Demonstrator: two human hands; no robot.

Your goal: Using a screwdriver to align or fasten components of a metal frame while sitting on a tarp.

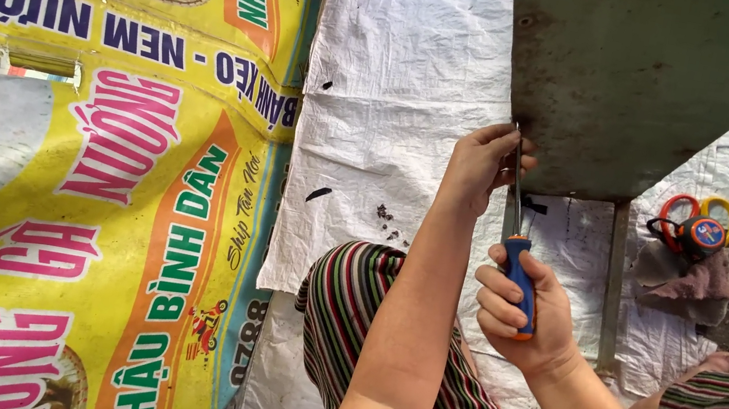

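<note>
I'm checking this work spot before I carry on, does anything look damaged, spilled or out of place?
Yes. The grey-green metal panel looks worn, with rusty specks and scuffs. Small dark crumbs lie scattered on the white woven tarp beside the left hand. The right hand holds a blue-and-orange-handled screwdriver at the panel's edge.

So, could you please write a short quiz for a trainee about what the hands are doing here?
1. True or false: the right hand holds a screwdriver with a blue and orange handle.
2. What does the left hand touch? A) the grey metal panel's lower edge, by the screwdriver tip B) the scissors C) the yellow banner
3. Fill in: the scissors lie on a crumpled ____ to the right.

Key: 1 true; 2 A; 3 cloth.
</note>
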